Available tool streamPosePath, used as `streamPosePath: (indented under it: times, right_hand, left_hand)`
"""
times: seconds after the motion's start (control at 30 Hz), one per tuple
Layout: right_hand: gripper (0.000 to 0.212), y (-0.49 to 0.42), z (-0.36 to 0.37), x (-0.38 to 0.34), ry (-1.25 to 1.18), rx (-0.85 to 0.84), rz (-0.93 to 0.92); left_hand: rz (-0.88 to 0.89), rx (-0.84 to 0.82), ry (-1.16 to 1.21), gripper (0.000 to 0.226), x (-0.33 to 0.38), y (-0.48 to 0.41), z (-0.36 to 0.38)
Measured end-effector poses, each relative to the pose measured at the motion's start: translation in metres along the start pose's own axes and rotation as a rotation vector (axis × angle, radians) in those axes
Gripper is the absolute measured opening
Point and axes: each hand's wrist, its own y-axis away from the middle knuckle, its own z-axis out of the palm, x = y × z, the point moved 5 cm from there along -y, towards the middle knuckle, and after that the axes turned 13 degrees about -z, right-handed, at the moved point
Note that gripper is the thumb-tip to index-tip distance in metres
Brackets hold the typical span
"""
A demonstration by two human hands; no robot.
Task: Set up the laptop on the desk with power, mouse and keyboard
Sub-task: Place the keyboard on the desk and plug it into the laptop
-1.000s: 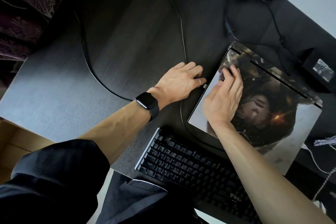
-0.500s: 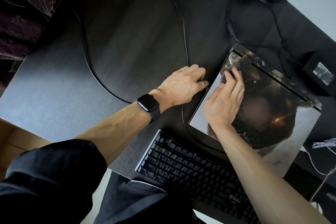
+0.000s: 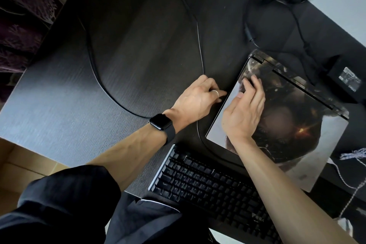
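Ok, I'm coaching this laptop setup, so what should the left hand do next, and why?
Probably press the end of the thin cable into the left edge of the closed laptop. The left hand curls its fingers against that edge, just where the cable ends, though the plug itself is hidden. The right hand lies flat on top, seemingly steadying it.

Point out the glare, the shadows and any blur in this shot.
Head view: daylight washes the near left of the desk pale grey, while its far middle falls dark; glare whitens the near-left corner of the laptop lid; a soft blurred patch sits in the middle of the lid artwork; the keyboard legends are sharp enough to read.
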Motion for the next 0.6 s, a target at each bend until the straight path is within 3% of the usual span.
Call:
streamPosePath:
  times: [0.17,0.47,0.6]
  right_hand:
    - [0.038,0.001,0.001,0.002,0.007,-0.021,0.008]
    - [0.036,0.003,0.0,0.001,0.039,0.011,-0.004]
    - [0.035,0.003,0.001,0.001,0.05,0.005,-0.002]
  left_hand:
    - [-0.08,-0.041,0.016,0.029,-0.003,-0.001,-0.006]
    - [0.001,-0.006,-0.12,0.029,-0.013,-0.007,-0.024]
    - [0.052,0.008,-0.151,0.011,-0.006,-0.012,-0.024]
